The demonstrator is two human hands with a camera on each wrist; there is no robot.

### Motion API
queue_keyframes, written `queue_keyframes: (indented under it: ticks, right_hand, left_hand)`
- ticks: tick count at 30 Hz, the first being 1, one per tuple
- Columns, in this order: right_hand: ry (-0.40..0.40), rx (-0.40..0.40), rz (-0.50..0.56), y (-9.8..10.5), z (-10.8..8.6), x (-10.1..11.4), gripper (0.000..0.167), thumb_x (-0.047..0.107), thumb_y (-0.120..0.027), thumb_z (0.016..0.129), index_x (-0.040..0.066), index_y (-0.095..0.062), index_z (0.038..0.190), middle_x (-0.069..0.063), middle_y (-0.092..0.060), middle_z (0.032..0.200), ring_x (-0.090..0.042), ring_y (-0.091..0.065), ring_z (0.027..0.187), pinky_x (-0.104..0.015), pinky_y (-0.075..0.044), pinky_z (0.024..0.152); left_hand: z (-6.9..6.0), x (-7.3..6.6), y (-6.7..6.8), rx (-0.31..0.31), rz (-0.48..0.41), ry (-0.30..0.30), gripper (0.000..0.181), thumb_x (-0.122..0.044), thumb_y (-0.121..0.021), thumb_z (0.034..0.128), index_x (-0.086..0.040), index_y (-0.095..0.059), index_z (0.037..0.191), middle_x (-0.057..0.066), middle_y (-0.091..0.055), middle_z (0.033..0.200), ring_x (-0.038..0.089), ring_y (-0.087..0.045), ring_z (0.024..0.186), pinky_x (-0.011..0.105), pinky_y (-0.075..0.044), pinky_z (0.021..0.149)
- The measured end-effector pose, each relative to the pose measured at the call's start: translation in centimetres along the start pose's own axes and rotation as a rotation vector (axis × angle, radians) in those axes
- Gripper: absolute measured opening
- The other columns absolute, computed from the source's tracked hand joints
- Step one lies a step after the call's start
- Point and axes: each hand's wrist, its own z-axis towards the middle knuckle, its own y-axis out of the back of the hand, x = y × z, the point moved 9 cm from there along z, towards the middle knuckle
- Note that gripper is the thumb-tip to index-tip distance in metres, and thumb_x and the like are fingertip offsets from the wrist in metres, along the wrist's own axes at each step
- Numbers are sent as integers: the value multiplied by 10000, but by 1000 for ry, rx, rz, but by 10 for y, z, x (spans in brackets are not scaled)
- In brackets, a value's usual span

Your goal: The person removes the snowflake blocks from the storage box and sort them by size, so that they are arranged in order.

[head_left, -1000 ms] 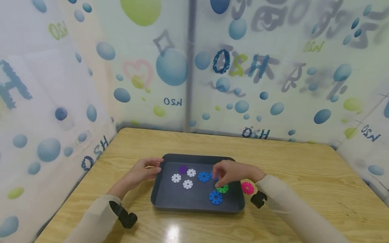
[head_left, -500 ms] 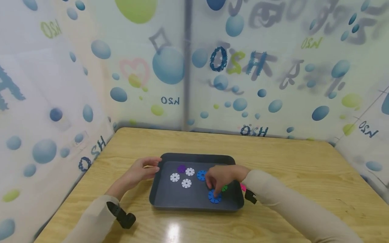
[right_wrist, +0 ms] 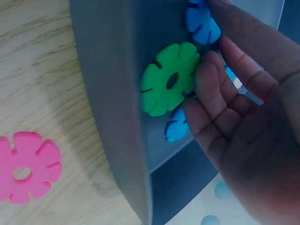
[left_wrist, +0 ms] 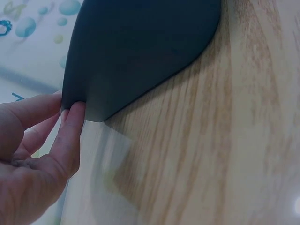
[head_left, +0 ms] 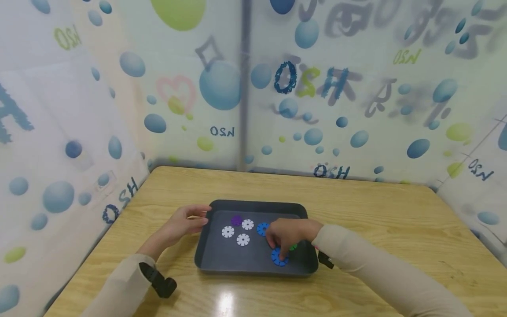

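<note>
My left hand [head_left: 186, 226] holds the left rim of a dark grey tray [head_left: 222, 268]. In the left wrist view, its thumb presses the outer wall [left_wrist: 140, 51] while other fingers go behind the edge. Inside the tray, my right hand [head_left: 291, 232] has curled fingers, with thumb and forefinger at the edge of a blue slotted plastic disc [head_left: 277, 259]. That blue disc [right_wrist: 202, 23] is partly cut off in the right wrist view. A green disc [right_wrist: 161, 89] lies close by the other fingers, and another blue disc [right_wrist: 176, 129] shows behind it.
To the left in the tray lie white discs [head_left: 243, 239] and a purple disc [head_left: 236, 220]; a further blue disc [head_left: 262, 228] is near the right hand. A pink disc [right_wrist: 30, 166] rests on the wooden table [head_left: 356, 207] outside the tray's right wall. Patterned curtains [head_left: 178, 149] surround the table.
My right hand has moved from the back right part of the tray toward the front, down to the front blue disc. The left hand stays at the rim.
</note>
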Motion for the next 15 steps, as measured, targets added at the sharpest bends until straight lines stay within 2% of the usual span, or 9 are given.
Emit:
queue_keyframes:
  ticks: [15]
  right_hand:
    - [13,3,27,1,2,-2,238,138,-821,678,128,-595,751,63,-558,684,-53,-498,599,-184,-451,537]
  left_hand:
    - [-1,1,1,4,0,5,428,-57,-572,901,42,-452,1300,244,-436,1217,254,-541,1019,375,-506,848]
